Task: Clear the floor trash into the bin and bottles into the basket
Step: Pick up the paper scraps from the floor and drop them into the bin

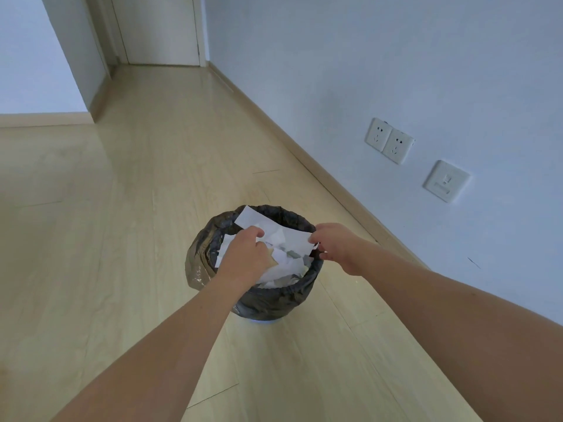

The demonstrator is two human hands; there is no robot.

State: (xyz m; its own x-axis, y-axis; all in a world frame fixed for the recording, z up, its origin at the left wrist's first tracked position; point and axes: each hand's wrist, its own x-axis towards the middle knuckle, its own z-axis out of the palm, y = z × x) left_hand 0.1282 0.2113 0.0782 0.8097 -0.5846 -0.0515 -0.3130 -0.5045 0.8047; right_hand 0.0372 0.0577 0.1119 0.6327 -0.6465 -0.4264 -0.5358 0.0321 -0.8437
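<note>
Paper trash [283,239] fills the bin [268,303]; left hand [246,254] and right hand [332,245] both grip sheets above it. Floor at twelve o'clock shows no litter; basket and bottles unseen.

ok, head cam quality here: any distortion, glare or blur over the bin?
Head view: wide-angle bowing bends the skirting and stretches the forearms at the edges; soft, even, bluish light, with a faint sheen on the floor; slight softness on the left hand and right hand over the papers in the bin.
</note>
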